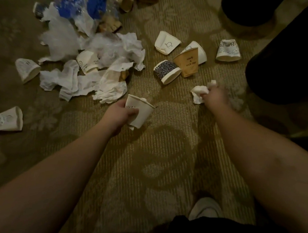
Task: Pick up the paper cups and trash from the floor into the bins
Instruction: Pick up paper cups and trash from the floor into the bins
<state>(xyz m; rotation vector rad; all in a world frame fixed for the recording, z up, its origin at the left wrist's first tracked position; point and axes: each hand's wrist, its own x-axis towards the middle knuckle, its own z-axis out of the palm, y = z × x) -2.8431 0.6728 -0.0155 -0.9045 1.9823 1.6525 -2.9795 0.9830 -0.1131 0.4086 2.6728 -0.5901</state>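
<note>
My left hand (120,114) grips a white paper cup (140,113) just above the carpet, its rim tilted away from me. My right hand (216,96) holds a crumpled white tissue (199,94) near the floor. Ahead lie a dark patterned cup (166,71), a brown cup with "HAVE A NICE DAY" (188,64), two white cups (165,43) (200,51) and a printed white cup (228,49). A heap of crumpled tissues and plastic (98,62) covers the floor at the left.
Two dark bins stand at the right: one (286,66) beside my right hand, another (250,8) at the top. More cups lie at the far left (8,119) (27,70) and top (127,1). Blue plastic (96,3) is in the heap. My white shoe (205,207) is below.
</note>
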